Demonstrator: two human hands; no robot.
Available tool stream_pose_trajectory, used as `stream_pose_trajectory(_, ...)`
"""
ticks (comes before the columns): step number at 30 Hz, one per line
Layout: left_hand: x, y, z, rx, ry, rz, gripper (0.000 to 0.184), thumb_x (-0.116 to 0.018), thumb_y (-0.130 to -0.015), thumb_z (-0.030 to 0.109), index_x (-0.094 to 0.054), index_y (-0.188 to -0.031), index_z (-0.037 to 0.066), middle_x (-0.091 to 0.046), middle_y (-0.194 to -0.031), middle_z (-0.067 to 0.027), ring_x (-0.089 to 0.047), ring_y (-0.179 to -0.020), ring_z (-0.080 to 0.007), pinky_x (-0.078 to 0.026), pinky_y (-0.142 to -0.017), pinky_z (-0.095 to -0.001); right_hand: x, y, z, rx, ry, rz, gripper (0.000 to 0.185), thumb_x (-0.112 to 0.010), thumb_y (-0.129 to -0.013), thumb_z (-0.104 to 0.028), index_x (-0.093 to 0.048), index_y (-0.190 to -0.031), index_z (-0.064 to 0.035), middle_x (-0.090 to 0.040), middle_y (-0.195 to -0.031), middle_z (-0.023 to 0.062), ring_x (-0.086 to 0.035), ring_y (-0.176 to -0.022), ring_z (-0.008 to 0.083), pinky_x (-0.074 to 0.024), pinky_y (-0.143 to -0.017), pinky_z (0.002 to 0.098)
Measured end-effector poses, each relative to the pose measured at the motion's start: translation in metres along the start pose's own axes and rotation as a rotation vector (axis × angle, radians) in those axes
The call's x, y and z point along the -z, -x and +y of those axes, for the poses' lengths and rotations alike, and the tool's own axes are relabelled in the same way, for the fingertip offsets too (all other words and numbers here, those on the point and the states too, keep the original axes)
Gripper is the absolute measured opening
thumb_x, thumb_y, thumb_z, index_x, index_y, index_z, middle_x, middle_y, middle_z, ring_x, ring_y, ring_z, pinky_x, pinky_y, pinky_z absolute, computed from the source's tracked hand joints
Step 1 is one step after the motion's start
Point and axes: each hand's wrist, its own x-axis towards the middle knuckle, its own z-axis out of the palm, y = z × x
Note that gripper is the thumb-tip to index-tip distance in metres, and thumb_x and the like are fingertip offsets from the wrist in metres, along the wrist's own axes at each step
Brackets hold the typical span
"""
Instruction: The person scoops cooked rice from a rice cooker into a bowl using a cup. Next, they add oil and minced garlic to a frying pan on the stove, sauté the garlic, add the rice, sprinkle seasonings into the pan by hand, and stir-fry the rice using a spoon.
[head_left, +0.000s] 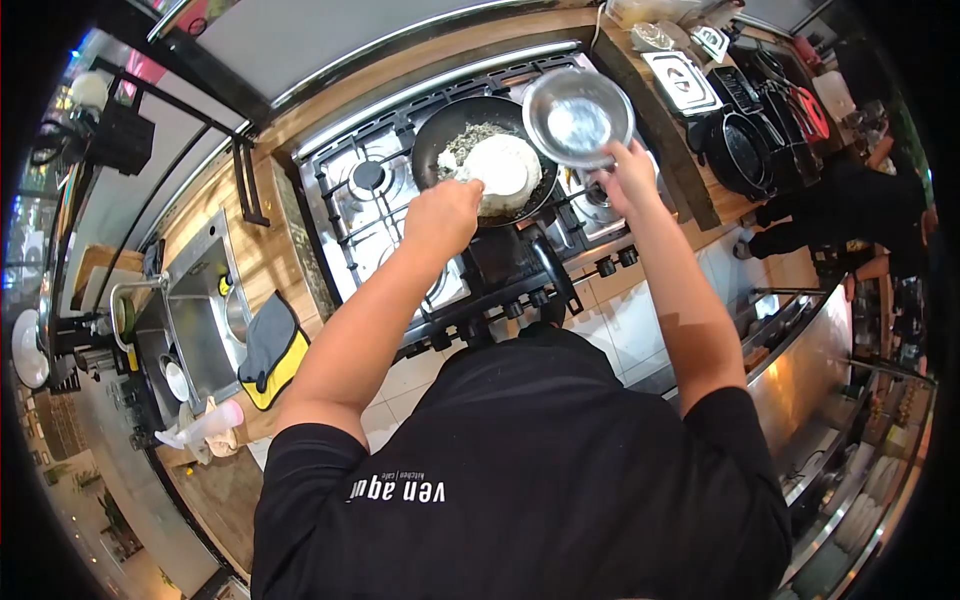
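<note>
While right fingers [632,160] pinch the bowl [578,117] by its rim, the left hand [445,214] (curled, grip unclear) flanks the white mound [504,170]

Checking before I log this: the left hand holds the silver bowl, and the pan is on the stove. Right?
Not quite: the head view shows the right hand holding the silver bowl. The pan is on the stove.

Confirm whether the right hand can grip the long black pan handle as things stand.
Probably not: the right hand holds a shiny round metal bowl. The pan handle itself looks uncovered and nearby; freeing that hand would likely do.
</note>
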Motion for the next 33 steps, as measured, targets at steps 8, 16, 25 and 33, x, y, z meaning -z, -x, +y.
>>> stream_pose_trajectory(8, 0.027, -0.047, -0.003, 0.069, -0.227, -0.131, 0.021, -0.058, -0.097, 0.020, -0.076, -0.104, 0.012, -0.077, -0.101, -0.0189, -0.075, -0.094, -0.0394, -0.059, -0.080, -0.0526, 0.183, 0.112, 0.008, -0.144, -0.140, 0.191, 0.038, -0.066, -0.097, -0.010, -0.054, -0.133, -0.0044, -0.064, -0.129, 0.0123, -0.067, -0.116, 0.0284, -0.0590, -0.095, 0.0509)
stream_pose_trajectory(16, -0.019, -0.107, 0.061, 0.137, -0.135, 0.002, 0.026, -0.057, -0.102, 0.030, -0.077, -0.109, 0.015, -0.076, -0.100, -0.0199, -0.073, -0.097, -0.0426, -0.058, -0.087, -0.0530, 0.244, 0.096, 0.016, -0.216, -0.161, 0.234, 0.043, -0.071, -0.100, -0.020, -0.053, -0.136, -0.0047, -0.066, -0.128, 0.0120, -0.071, -0.113, 0.0274, -0.0619, -0.094, 0.0462)
stream_pose_trajectory(25, 0.034, -0.087, 0.042, 0.422, -0.027, 0.231, 0.025, -0.066, -0.097, 0.029, -0.080, -0.111, 0.014, -0.076, -0.104, -0.0205, -0.073, -0.100, -0.0402, -0.058, -0.090, -0.0491, 0.261, 0.054, -0.012, -0.224, -0.105, 0.070, 0.033, -0.069, -0.101, -0.016, -0.059, -0.130, -0.0044, -0.069, -0.120, 0.0088, -0.071, -0.104, 0.0205, -0.0634, -0.089, 0.0416)
stream_pose_trajectory(33, 0.012, -0.063, 0.023, 0.398, -0.009, 0.157, 0.025, -0.065, -0.098, 0.029, -0.081, -0.112, 0.015, -0.076, -0.105, -0.0202, -0.073, -0.100, -0.0420, -0.057, -0.092, -0.0501, 0.241, 0.033, -0.007, -0.300, -0.033, -0.067, 0.033, -0.071, -0.100, -0.017, -0.060, -0.129, -0.0058, -0.067, -0.117, 0.0047, -0.069, -0.100, 0.0145, -0.0631, -0.081, 0.0355)
